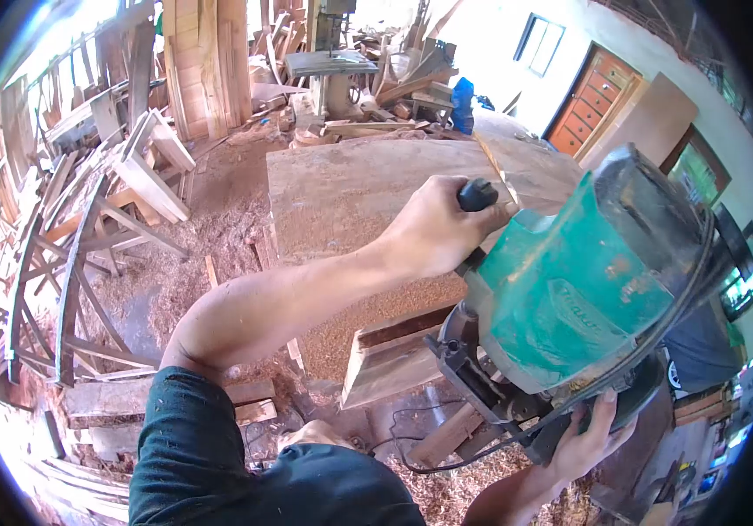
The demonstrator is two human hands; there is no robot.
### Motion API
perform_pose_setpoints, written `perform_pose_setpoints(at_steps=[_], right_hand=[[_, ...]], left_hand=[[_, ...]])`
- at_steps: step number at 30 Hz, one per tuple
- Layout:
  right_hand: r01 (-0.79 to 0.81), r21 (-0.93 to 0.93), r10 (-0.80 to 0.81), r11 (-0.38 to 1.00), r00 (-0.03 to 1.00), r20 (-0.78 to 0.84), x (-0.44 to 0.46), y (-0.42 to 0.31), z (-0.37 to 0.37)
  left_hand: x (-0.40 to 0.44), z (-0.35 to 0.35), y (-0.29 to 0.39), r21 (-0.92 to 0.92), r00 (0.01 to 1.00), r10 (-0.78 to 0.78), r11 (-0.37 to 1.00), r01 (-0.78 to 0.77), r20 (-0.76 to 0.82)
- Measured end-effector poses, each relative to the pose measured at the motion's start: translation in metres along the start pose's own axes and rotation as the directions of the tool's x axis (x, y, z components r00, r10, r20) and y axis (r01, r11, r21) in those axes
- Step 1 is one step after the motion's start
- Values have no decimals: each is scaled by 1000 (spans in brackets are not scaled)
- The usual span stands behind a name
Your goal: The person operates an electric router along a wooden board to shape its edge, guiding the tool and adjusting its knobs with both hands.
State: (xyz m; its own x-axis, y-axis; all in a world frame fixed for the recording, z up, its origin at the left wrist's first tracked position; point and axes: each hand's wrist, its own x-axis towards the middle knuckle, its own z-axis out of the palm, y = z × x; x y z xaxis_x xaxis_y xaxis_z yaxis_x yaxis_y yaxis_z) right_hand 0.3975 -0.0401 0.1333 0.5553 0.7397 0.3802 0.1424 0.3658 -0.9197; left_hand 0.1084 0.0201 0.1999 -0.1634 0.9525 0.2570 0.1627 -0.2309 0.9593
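Observation:
A large teal plunge router [578, 298] with a dark motor top is held up at the right, tilted, its housing dusty. My left hand [442, 223] is closed around its black side handle [477, 195]. Low on the tool, my right hand [587, 443] grips near the dark round base [635, 408], fingers curled on its edge; part of that hand is hidden behind it. A black power cord [517, 447] runs down over the housing and loops below. Just left of the router stands a thick wooden piece [398, 355] with a dark recess along its upper side.
A broad sawdust-covered wooden panel [350, 193] lies ahead. Curved wooden frames [74, 280] and stacked timber fill the left. A band saw table [331, 63] stands at the back amid scrap wood. Shavings [179, 307] cover the floor. An orange-brown door [591, 101] is at the right.

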Motion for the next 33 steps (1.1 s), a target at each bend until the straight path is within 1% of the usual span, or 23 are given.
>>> perform_pose_setpoints(at_steps=[1,4,5,7,9,12,13,17,19,22,24,25,26,27,28,29,32,33], right_hand=[[-44,49,44,998,999,7,-6,-6,3],[-89,87,85,992,995,42,-27,-19,11],[-78,94,73,993,996,56,-35,-24,13],[-36,137,33,990,999,28,-57,-36,24],[25,185,-14,982,998,-63,-82,-53,41],[31,147,-9,989,989,-149,-101,-63,54],[28,157,-5,987,989,-148,-108,-64,54],[73,-24,-76,997,977,-198,-124,-70,54],[58,0,-57,998,991,-120,-128,-68,45],[80,-1,-80,997,997,-18,-133,-61,39],[34,164,-41,986,998,39,-137,-84,60],[25,151,-24,988,1000,-5,-143,-86,69],[16,137,-13,990,1000,-21,-147,-84,73],[13,128,-8,992,999,-37,-150,-82,77],[13,120,-7,993,999,-52,-150,-81,79],[38,120,-42,992,999,33,-147,-79,76],[88,152,-76,984,993,-88,-149,-79,87],[94,148,-79,984,991,-106,-148,-78,89]], left_hand=[[-5,-5,1,14,1000,7,1000,-7,-11],[-20,-26,-1,25,999,12,1000,-11,-42],[-23,-34,0,14,999,17,1000,-16,-45],[-27,-51,-3,-23,998,49,999,-50,-32],[-31,-68,-8,-80,996,88,993,-88,6],[-30,-86,-10,-63,994,86,995,-82,63],[-30,-91,-10,-43,990,118,992,-115,74],[-30,-105,13,-47,989,104,994,-100,106],[-23,-103,9,-71,987,124,990,-118,100],[-23,-106,7,-61,990,120,991,-115,79],[-19,-113,5,-65,986,148,988,-143,80],[-16,-117,-1,-75,985,151,987,-145,87],[-17,-119,-6,-86,985,148,986,-140,93],[-18,-121,-5,-73,990,109,992,-103,89],[-16,-122,-8,-69,988,121,991,-115,94],[-13,-122,-13,-67,986,134,989,-128,98],[-7,-122,-16,-50,984,141,989,-136,111],[-6,-122,-16,-42,984,136,990,-132,117]])
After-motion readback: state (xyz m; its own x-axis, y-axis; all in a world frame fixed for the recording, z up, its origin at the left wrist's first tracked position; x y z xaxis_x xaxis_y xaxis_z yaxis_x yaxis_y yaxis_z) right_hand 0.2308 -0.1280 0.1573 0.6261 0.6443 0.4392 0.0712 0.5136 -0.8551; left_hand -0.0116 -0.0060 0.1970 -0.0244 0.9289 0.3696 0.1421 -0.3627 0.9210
